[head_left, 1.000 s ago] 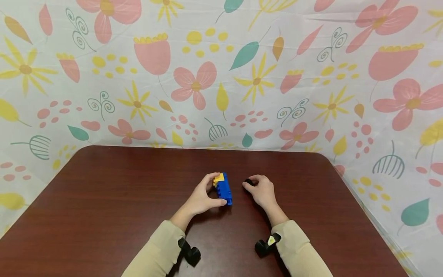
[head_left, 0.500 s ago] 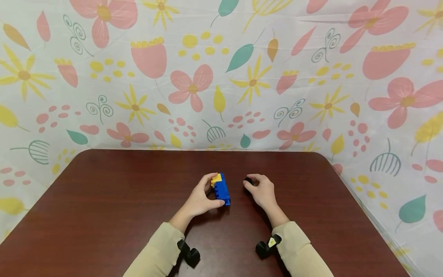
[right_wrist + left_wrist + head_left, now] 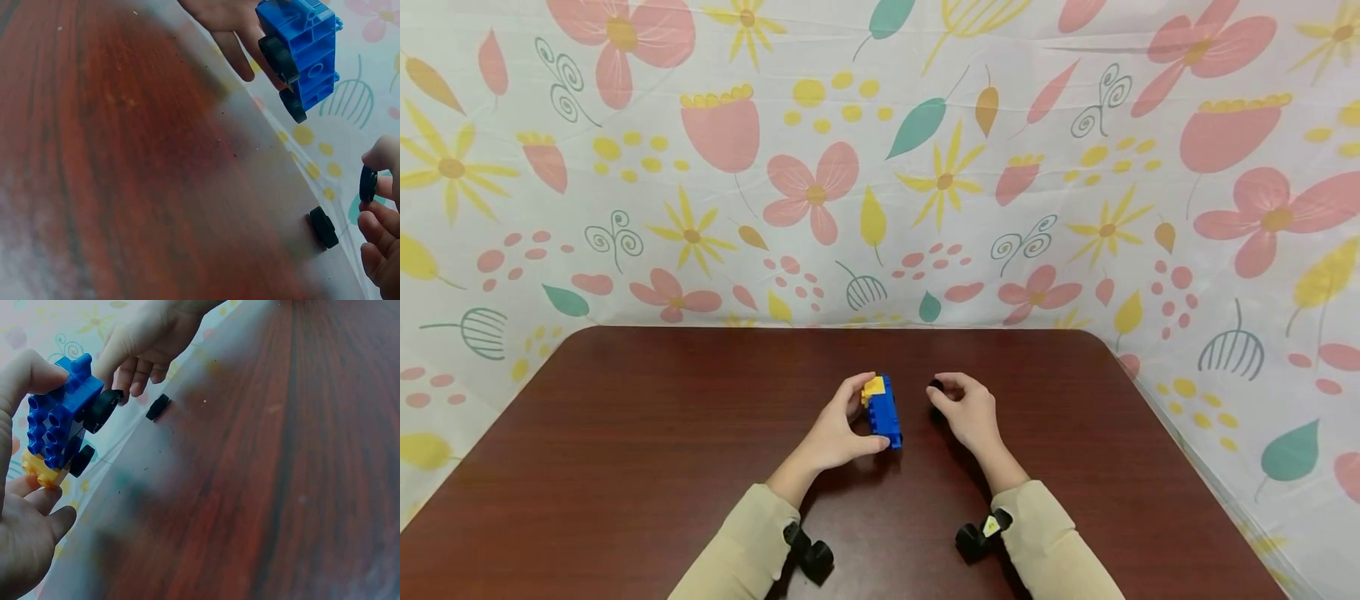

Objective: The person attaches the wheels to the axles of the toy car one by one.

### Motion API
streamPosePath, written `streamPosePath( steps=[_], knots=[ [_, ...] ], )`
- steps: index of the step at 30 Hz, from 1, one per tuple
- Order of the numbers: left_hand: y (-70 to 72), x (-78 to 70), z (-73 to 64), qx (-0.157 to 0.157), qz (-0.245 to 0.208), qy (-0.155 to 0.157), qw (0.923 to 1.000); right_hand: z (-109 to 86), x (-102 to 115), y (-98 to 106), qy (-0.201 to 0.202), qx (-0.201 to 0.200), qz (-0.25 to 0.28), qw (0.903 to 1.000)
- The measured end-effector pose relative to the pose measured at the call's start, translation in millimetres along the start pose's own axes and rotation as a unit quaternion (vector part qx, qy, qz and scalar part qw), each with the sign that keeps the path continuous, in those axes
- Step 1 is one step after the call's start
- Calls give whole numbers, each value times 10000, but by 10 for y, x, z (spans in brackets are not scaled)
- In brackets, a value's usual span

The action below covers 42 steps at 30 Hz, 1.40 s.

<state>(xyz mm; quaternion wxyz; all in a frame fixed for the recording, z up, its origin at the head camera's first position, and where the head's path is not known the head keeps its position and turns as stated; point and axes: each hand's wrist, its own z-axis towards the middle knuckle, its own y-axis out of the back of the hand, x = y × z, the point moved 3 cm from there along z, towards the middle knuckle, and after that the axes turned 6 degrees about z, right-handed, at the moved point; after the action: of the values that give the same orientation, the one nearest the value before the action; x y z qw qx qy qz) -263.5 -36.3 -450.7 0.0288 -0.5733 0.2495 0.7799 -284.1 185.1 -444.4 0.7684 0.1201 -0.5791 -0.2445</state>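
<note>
My left hand [image 3: 835, 432] grips a blue toy brick car [image 3: 883, 419] by its two ends, thumb at the near end and fingers at the far end. A yellow brick [image 3: 41, 467] sits at the far end of it. Two black wheels show on one side in the left wrist view, a front wheel [image 3: 102, 412] and a second wheel [image 3: 82, 461]. In the right wrist view, the car's hollow blue underside [image 3: 315, 65] is visible. To the right, my right hand [image 3: 974, 412] pinches a loose black wheel [image 3: 369, 184] between thumb and fingers. Another black wheel [image 3: 323, 227] lies on the table just below that hand.
The dark reddish-brown table [image 3: 647, 433] extends around both hands. Behind it hangs a white cloth [image 3: 820, 275] printed with flowers and leaves. Black cameras are strapped at the wrists, a left one [image 3: 812, 557] and a right one [image 3: 973, 542].
My right hand has lifted the pinched wheel slightly, and the second wheel now shows on the table beneath it. My left hand still holds the car in nearly the same place.
</note>
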Motion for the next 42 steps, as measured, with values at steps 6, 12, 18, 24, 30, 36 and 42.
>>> streamPosePath(
  steps=[6, 12, 18, 24, 30, 36, 42],
  knots=[
    [-8, -12, 1, -23, 47, -189, 9998, 1, 52, 12, 250, 15, 171, 9995],
    [-4, -49, -8, -25, 286, -335, 9990, -5, 117, 8, 309, 164, 537, 9979],
    [-12, -81, -19, 63, 411, -210, 9989, -13, 170, -1, 215, 263, 841, 9959],
    [-26, -130, -30, 105, 363, -116, 9992, -44, 259, 1, 79, 366, 1101, 9932],
    [-27, -192, -48, 145, 392, -142, 9990, -153, 592, 69, -76, 471, 1227, 9913],
    [22, -475, -123, 333, 344, -151, 9987, -178, 651, 63, 236, 549, 1424, 9880],
    [19, -526, -132, 420, 388, -197, 9982, -204, 707, 47, 661, 590, 1418, 9859]
  ],
)
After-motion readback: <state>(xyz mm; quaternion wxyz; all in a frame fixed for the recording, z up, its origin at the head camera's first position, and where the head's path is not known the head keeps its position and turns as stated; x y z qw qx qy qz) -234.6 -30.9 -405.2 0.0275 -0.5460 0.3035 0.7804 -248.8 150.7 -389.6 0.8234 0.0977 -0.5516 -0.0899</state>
